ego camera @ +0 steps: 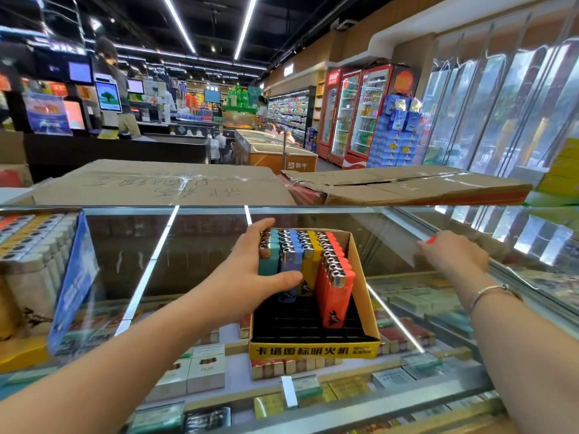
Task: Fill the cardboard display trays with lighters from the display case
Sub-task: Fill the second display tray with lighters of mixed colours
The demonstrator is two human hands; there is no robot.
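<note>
Cardboard tray [363, 296] with a yellow front edge sits on the glass top of the display case [194, 245], near centre of the bench. Black slotted insert visible in the near half of the tray.

Lighters [313, 258] stand upright in the tray in four colour rows: teal at left, then blue, yellow, and orange at right. The orange row runs furthest toward the near side; the other three rows fill only the far part.

Left hand [250, 277] reaches in from the near left. Fingers wrap over the far left side of the teal row, thumb presses across the front of the blue and yellow lighters. It grips the teal, blue and yellow group together.

Right hand [454, 250] lies at the right, well apart from the tray, palm down on the glass near the metal edge of the case. Fingers bend over that edge; red nail visible. Cannot tell whether they hold the edge or only rest there. Bracelet [488, 292] on the right wrist.

Far side of the bench: two flattened cardboard boxes [163, 183]. Left: a second pack of lighters [34, 242] behind a blue card. Cigarette packs [205, 371] under the glass.
</note>
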